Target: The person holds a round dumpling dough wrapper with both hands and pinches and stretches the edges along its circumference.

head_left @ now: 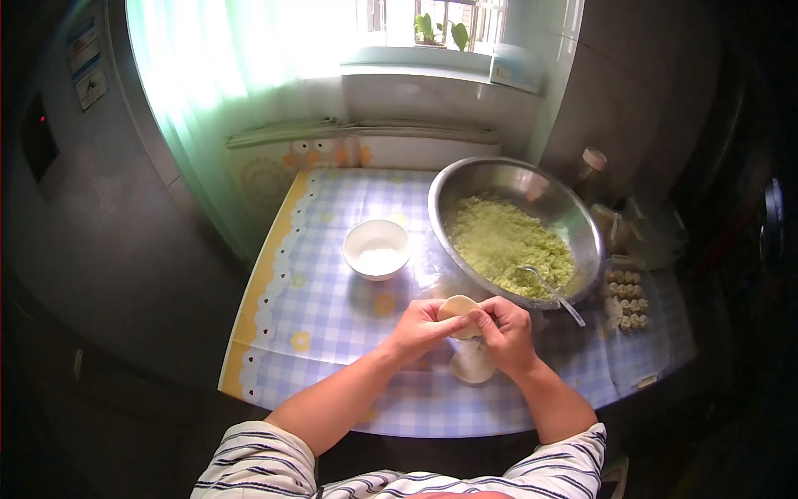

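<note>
Between both hands, a round dumpling wrapper [456, 308] is pinched above the table. My left hand [422, 326] grips its left edge, thumb in front. On the other edge, my right hand [505, 333] has its thumb and fingers closed. Below them lies a pale round stack of wrappers [472, 363], partly covered by my right hand. Just behind the hands stands a large steel bowl [445, 218] of chopped green filling [507, 241]. A metal spoon [555, 291] leans in it, handle over the rim toward me.
A white bowl [377, 249] with something white inside stands left of the steel bowl. Several shaped dumplings [628, 299] sit in rows at the right. A jar with a pale lid [593, 160] stands behind. The checked tablecloth [324, 333] ends at the table's front edge.
</note>
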A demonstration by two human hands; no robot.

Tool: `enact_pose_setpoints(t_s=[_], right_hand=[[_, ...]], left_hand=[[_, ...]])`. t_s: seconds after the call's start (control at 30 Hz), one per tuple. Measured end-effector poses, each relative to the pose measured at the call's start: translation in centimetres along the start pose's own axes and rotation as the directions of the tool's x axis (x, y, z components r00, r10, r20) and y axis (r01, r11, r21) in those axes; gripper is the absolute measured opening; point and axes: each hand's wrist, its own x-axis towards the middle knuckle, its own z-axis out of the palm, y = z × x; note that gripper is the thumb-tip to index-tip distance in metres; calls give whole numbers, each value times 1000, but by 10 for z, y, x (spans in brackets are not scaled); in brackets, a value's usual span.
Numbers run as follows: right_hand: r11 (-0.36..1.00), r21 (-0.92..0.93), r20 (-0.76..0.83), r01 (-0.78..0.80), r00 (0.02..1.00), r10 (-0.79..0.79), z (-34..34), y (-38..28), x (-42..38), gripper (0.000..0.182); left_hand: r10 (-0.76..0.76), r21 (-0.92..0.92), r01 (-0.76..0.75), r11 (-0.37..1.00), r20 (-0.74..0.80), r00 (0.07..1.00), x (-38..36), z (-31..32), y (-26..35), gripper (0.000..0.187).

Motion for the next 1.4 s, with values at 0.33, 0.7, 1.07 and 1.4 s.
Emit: enact_pose_setpoints(t_s=[0.33,0.7,1.07,1.4], right_hand=[[1000,0,63,-28,998,28,-6,-7,1,11],[991,-114,41,66,997,-61,-7,-9,0,10],[987,-130,34,94,995,-90,-5,-9,1,11],[998,30,0,-47,999,47,-6,-5,1,21]], left_hand=[[37,29,-37,999,22,999,-5,7,-2,23],[68,6,-68,998,17,998,-4,4,-7,24],[76,25,-77,997,28,997,-3,7,-7,23],[49,-78,-52,996,-43,998,-2,4,-3,24]])
